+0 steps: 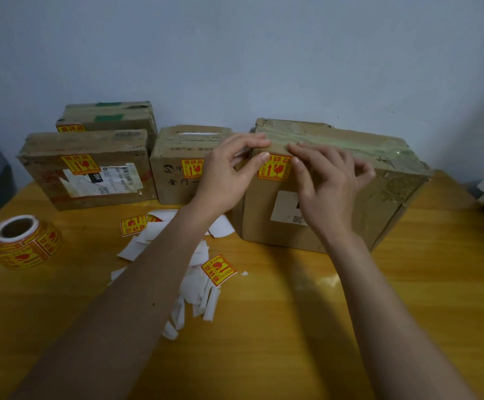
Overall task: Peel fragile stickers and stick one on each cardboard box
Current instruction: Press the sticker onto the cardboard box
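Both hands work on the front face of the large cardboard box (336, 203), at a yellow and red fragile sticker (274, 168) near its top edge. The left hand (229, 171) has its thumb tip on the sticker's upper left corner, with the other fingers curled over the box's top edge. The right hand (326, 183) presses its fingertips on the sticker's right edge, fingers bent but holding nothing. The sticker reads 易碎品 above a broken glass and arrows.

Just left of the left hand stands a small box (174, 180) with the same sticker (192, 168) and handwritten 金门. Farther left, a flat box (91, 168) bears a torn label marked 5H; another (111, 116) stands behind it. Below the left forearm lie white backing scraps (197, 287) and loose stickers (219, 269). The sticker roll (24, 241) sits far left on the wooden table (292, 327).
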